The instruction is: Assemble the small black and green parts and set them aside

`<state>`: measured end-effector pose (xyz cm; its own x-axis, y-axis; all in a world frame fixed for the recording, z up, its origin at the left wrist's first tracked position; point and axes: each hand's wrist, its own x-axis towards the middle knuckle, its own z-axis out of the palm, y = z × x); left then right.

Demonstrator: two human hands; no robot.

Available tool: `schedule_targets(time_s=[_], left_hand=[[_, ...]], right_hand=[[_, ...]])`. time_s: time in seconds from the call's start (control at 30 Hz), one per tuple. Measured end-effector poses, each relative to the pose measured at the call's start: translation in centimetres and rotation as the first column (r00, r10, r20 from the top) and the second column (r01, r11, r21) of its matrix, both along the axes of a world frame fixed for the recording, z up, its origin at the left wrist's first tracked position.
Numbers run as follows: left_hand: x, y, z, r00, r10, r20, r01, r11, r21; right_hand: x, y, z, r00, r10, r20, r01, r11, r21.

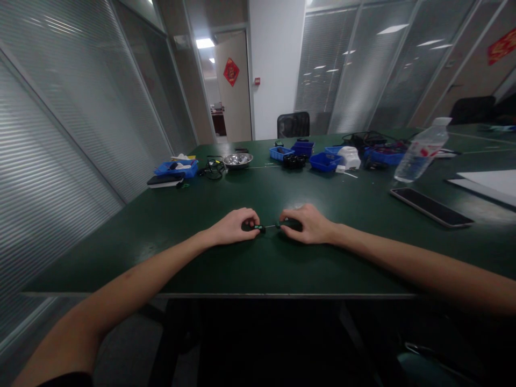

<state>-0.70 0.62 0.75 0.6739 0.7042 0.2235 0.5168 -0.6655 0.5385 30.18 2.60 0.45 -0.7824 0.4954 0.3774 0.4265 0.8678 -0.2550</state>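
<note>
My left hand (233,228) rests low over the green table (226,269), its fingers pinched round a small black piece (260,228) with green marks. What kind of part it is, I cannot make out. Across from it, my right hand (309,224) is closed round the dark handle of a screwdriver (278,224). The thin metal shaft points left and its tip is at the black piece; whether they touch is too small to tell. My fingers hide part of the handle and part of the piece.
At the back left are a blue tray (189,170), black cables (212,169) and a metal bowl (237,160) of small parts. Several blue bins (324,162) stand further right. A water bottle (421,153), a phone (430,207) and papers (489,183) lie or stand at right.
</note>
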Motion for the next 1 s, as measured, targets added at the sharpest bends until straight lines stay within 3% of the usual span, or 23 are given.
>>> schedule_targets(time_s=[0.43,1.0], left_hand=[[-0.06,0.11,-0.04,1.0,-0.029,-0.001,0.029,0.999,0.014],[0.05,-0.04,-0.05,0.999,-0.036,0.024,0.037,0.999,-0.027]], right_hand=[[-0.07,0.02,-0.18,1.0,-0.021,0.014,0.021,0.999,0.033],[-0.05,-0.07,0.16,0.995,0.064,0.074,-0.068,0.997,0.041]])
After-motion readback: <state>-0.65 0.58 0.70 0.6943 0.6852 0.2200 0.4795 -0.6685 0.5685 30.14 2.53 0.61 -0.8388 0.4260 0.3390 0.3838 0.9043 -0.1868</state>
